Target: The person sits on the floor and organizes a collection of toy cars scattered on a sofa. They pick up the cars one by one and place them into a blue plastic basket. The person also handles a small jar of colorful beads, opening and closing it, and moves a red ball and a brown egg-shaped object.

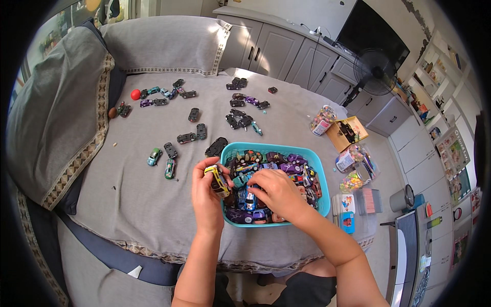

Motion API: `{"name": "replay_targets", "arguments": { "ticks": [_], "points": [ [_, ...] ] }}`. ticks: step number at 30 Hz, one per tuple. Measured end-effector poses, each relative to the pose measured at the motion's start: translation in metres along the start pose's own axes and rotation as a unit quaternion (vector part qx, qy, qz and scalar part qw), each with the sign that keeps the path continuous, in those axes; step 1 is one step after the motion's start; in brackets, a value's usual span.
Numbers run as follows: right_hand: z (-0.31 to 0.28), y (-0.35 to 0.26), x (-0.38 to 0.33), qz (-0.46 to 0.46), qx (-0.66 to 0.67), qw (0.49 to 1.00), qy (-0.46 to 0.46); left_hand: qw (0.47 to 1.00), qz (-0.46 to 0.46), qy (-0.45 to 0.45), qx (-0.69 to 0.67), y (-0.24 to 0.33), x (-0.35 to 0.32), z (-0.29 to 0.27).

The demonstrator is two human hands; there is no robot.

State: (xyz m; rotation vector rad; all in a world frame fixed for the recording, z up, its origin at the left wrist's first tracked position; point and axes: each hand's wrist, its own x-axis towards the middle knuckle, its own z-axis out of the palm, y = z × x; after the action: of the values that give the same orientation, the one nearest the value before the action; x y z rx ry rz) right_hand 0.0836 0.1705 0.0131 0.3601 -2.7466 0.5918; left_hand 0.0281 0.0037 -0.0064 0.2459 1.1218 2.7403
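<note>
- A yellow-and-black toy car (pixel 220 185) is sitting tilted in the left hand (pixel 202 187), beside the left rim of a turquoise basket (pixel 271 147), its bodywork showing bright yellow, pale and dark patches
- The left hand is gripping that car between thumb and fingers
- The right hand (pixel 280 190) is bending over a blue-and-white car (pixel 250 201) in the basket; whether its fingertips are pinching anything, the view is not telling
- The person seems to be picking among the heaped cars (pixel 291 168); lifting one would probably be calling for a narrow pinch, since neighbours are crowding close
- Outside, a large black car (pixel 216 147) is lying by the basket's far left corner, and smaller cars (pixel 187 137) are lying scattered across the grey cloth (pixel 138 204)
</note>
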Motion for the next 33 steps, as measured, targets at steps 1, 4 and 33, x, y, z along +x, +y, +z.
{"name": "replay_targets", "arguments": {
  "ticks": [1,4,33],
  "points": [
    [-0.002,-0.002,0.0,0.001,0.001,1.0,-0.005,1.0,-0.003,-0.01,-0.017,0.0,0.0,-0.002],
    [-0.014,-0.009,-0.003,0.028,0.04,0.998,-0.029,0.999,-0.006,-0.022,-0.027,-0.001,0.001,-0.004],
    [0.005,-0.014,-0.002,-0.023,-0.003,0.999,-0.029,0.758,0.183,-0.088,0.619,0.002,-0.002,-0.008]
  ]
}}
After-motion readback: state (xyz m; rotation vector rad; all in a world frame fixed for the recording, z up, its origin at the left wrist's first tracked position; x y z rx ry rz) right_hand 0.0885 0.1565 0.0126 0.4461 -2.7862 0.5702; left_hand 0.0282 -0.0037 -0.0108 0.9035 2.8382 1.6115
